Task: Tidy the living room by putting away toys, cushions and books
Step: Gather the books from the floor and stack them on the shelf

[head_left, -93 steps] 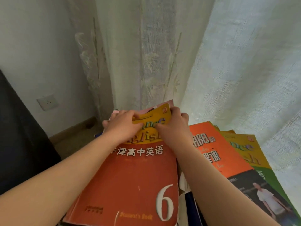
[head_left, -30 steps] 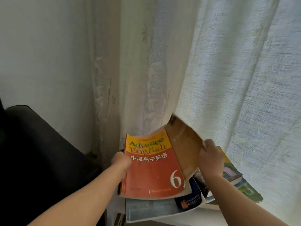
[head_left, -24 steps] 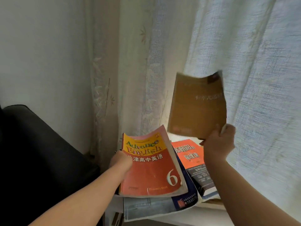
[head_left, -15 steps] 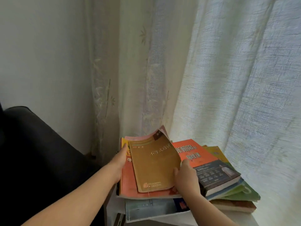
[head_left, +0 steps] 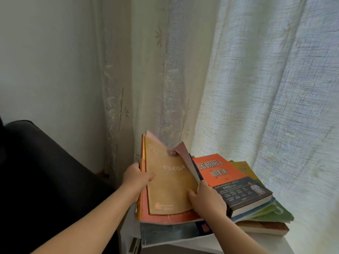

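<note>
A thin brown book (head_left: 169, 184) lies on top of a red and yellow English textbook (head_left: 165, 218), both on the left pile of books. My left hand (head_left: 136, 177) holds the left edge of that pile, thumb on the brown cover. My right hand (head_left: 207, 199) holds the right edge of the brown book, thumb on its cover. To the right stands a second pile topped by an orange and dark book (head_left: 231, 180), with green (head_left: 271, 214) and brown (head_left: 264, 228) books under it.
The piles rest on a white surface (head_left: 264, 243) in the corner. A pale curtain (head_left: 238, 79) hangs right behind the books and touches them. A black sofa arm (head_left: 40, 171) fills the lower left. White wall at the left.
My right hand pulled the brown book from the right pile, lifted it, and laid it on the red textbook. Both hands now hold the pile's edges and the book sits squarer.
</note>
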